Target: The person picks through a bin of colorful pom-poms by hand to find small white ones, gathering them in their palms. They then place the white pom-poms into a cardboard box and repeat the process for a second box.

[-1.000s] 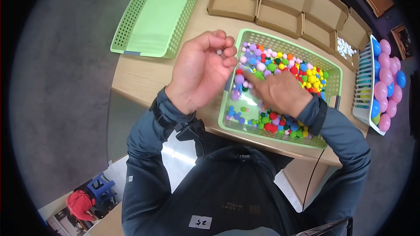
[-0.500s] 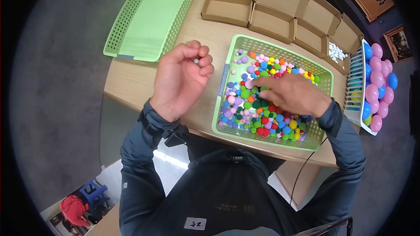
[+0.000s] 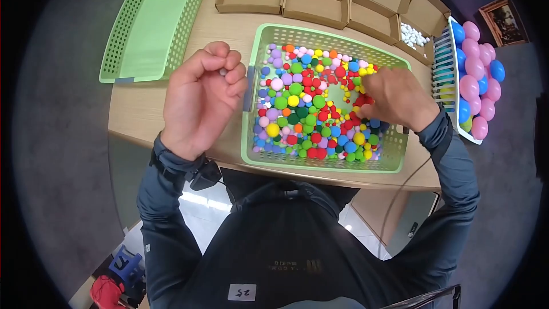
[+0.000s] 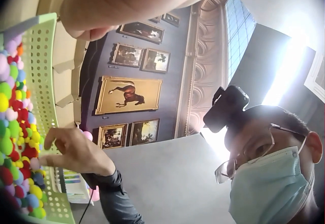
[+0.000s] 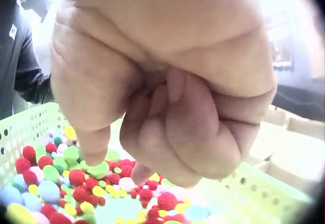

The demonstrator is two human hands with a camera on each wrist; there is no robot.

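In the head view, my left hand is raised palm up beside the green basket, its fingers curled around a small white ball. My right hand reaches into the basket's right side, low over many coloured pom-poms of mixed sizes. In the right wrist view, several of its fingers are folded into the palm, and nothing shows between them. The thumb points down towards the pom-poms. From the left wrist, the right thumb and index finger are seen apart beside the pom-poms.
A second green basket stands at the left. Open cardboard boxes line the back; the rightmost contains small white balls. A white basket with pink and blue balloons stands right. A cable hangs by the table's front edge.
My right hand has moved from the basket's left side to its right, and pom-poms have spread over the left part. My left hand still holds the white ball. The head view has shifted.
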